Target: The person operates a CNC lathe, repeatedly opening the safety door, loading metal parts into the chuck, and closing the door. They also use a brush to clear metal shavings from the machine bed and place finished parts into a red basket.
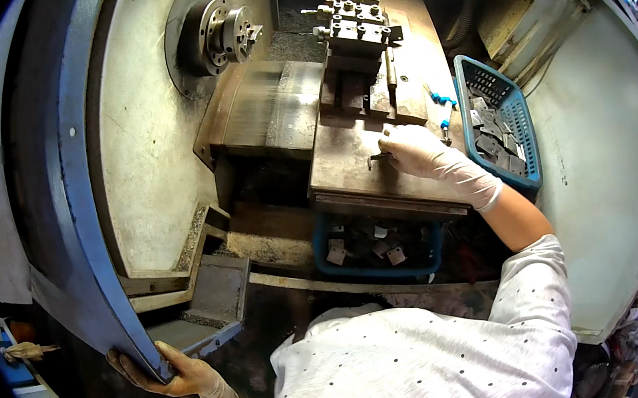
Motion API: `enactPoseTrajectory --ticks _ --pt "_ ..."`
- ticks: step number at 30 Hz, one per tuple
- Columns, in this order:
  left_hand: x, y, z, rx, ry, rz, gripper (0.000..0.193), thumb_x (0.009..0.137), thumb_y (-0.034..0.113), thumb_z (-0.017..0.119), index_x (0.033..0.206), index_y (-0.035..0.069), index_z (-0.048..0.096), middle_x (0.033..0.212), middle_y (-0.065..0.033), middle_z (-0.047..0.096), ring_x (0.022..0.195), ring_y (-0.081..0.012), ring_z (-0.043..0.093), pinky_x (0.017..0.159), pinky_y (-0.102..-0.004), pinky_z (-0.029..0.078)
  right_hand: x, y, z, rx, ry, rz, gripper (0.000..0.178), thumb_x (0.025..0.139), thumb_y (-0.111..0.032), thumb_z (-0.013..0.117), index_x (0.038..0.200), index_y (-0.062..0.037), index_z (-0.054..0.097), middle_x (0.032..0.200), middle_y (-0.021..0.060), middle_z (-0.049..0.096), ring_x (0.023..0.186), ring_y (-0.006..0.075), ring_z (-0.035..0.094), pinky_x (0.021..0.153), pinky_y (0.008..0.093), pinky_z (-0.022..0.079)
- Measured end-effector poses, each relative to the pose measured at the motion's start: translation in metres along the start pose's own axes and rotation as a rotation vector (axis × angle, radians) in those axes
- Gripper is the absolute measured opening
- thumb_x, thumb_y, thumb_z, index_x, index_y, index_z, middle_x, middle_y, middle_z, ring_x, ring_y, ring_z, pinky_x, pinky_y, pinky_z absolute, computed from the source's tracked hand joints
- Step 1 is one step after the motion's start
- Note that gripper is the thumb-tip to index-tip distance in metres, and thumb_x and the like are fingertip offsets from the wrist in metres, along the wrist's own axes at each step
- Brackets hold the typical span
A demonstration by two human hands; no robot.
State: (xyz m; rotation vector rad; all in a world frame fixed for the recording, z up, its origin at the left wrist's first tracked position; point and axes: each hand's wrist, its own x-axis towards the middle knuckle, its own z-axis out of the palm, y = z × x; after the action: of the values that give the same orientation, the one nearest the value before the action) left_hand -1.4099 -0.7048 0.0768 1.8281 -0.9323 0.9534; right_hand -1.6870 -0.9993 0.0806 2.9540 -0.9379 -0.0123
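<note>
My left hand (pixel 172 371), in a pale glove, wraps its fingers round the lower edge of a blue machine door (pixel 118 298). My right hand (pixel 413 150), also gloved, is closed low over the flat metal slide (pixel 352 174) of a lathe. A small dark metal piece (pixel 378 157) sticks out at its fingertips; I cannot make out its kind. Beyond that hand stands the tool post block (pixel 352 21) with several bolts. To the right lies a blue-and-white jointed hose (pixel 445 102).
A round chuck (pixel 221 35) juts from the pale wall at upper left. A blue plastic basket (pixel 526 119) with flat dark metal plates stands at the right. Another blue basket (pixel 377 273) with metal pieces sits below the slide. A grey metal chute (pixel 218 289) is near my left hand.
</note>
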Motion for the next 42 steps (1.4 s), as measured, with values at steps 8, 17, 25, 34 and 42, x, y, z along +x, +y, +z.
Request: enactPoseTrajectory --ticks 8,17,25,34,42 --pt "0.002 0.002 0.002 -0.056 -0.017 0.004 0.040 0.070 0.001 0.045 0.106 -0.003 0.031 0.111 -0.0180 0.032 0.105 -0.0316 0.030 0.087 -0.0420 0.022 0.022 -0.003 -0.006 0.353 -0.018 0.121 0.027 0.062 -0.009 0.052 0.081 -0.0002 0.035 0.062 0.0167 0.046 0.063 0.0319 0.048 0.055 0.0350 0.038" --pt "0.002 0.001 -0.005 0.003 0.000 0.008 0.038 0.070 0.002 0.044 0.106 -0.002 0.032 0.111 -0.0174 0.032 0.104 -0.0315 0.030 0.087 -0.0419 0.023 0.205 -0.061 0.001 1.635 0.490 0.340 0.021 0.073 -0.014 0.047 0.093 -0.0088 0.052 0.064 0.0007 0.050 0.052 0.0062 0.040 0.044 0.0173 0.033" --pt "-0.001 0.004 0.001 -0.017 -0.012 0.026 0.039 0.071 0.001 0.043 0.107 -0.002 0.031 0.112 -0.0161 0.032 0.106 -0.0305 0.029 0.088 -0.0422 0.021 0.306 -0.003 0.082 1.446 1.242 0.887 0.011 0.074 -0.010 0.047 0.075 -0.0020 0.053 0.061 0.0017 0.050 0.051 0.0073 0.045 0.047 0.0188 0.036" --pt "-0.002 0.004 -0.002 -0.034 -0.011 0.012 0.039 0.071 -0.002 0.040 0.108 -0.001 0.029 0.112 -0.0159 0.031 0.106 -0.0299 0.028 0.089 -0.0420 0.020 0.302 -0.026 0.066 1.709 1.287 0.716 0.011 0.071 -0.010 0.050 0.075 -0.0008 0.054 0.063 0.0015 0.052 0.053 0.0083 0.045 0.052 0.0192 0.038" --pt "-0.001 0.008 -0.002 0.015 -0.028 -0.019 0.038 0.071 -0.001 0.041 0.108 -0.001 0.030 0.112 -0.0162 0.031 0.105 -0.0301 0.029 0.088 -0.0408 0.022 0.299 -0.034 0.066 1.308 1.179 0.920 0.024 0.072 -0.022 0.046 0.087 -0.0042 0.053 0.080 0.0110 0.053 0.074 0.0216 0.051 0.066 0.0282 0.038"
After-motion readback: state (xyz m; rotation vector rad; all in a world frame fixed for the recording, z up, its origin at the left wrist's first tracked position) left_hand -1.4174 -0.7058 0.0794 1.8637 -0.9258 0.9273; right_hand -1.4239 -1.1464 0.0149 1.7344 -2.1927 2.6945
